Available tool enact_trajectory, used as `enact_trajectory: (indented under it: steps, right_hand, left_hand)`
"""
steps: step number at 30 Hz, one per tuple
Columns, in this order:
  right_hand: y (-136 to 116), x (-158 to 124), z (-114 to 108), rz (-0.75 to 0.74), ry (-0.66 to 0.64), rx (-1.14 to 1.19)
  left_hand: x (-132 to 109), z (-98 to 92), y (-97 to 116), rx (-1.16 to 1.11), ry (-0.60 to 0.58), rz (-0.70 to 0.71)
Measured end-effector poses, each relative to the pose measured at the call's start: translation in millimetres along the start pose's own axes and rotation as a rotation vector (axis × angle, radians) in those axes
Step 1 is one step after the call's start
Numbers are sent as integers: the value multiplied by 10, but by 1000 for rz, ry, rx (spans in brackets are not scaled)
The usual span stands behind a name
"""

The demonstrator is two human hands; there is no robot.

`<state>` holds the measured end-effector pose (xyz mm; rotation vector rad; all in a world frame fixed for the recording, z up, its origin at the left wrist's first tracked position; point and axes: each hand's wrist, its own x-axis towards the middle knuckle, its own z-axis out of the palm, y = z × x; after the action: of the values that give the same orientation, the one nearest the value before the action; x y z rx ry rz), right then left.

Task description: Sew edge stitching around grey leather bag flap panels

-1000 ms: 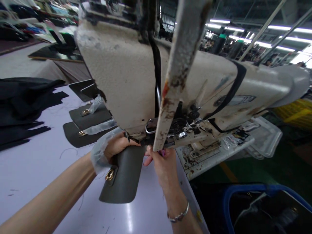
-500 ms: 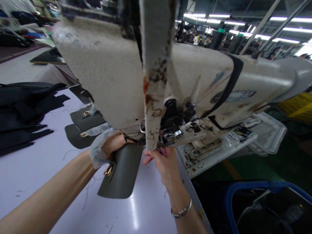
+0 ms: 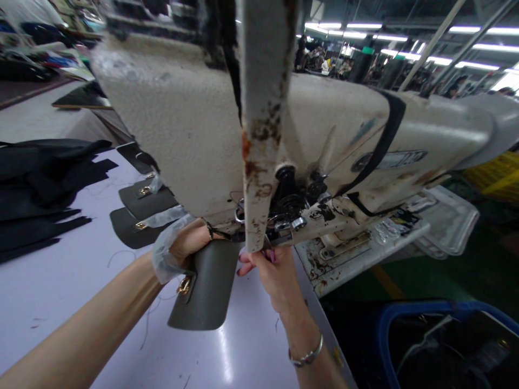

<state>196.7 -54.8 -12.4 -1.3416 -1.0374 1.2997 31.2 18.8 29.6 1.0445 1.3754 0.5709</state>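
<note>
A dark grey flap piece with a gold clasp hangs down over the table below a worn sewing machine. My left hand presses on the upper left of this flap, its fingertips hidden beneath the machine head; clear plastic film lies by the wrist. To the right of the flap, my right hand is closed around a small pink-handled tool, mostly hidden behind the machine's front bar. A bracelet circles the right wrist.
More grey flaps with gold clasps lie left of the machine. Black fabric pieces are piled at the far left. A blue-rimmed bin stands at lower right, and a clear plastic tray sits behind it. Loose threads lie on the table.
The flap and both hands appear slightly further right in view, along with the machine's front bar. Both hands keep nearly the same pose.
</note>
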Motion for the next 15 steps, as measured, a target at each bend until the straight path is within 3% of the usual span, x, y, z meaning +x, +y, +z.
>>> enact_trajectory:
  steps: [4, 10, 15]
  right_hand:
    - [60, -68, 61, -64, -20, -79]
    - [164, -127, 128, -61, 88, 16]
    - [116, -118, 31, -36, 81, -3]
  left_hand:
    - [-25, -9, -102, -171, -116, -70]
    - [-165, 121, -329, -308, -33, -98]
    - [-203, 236, -396, -332, 67, 98]
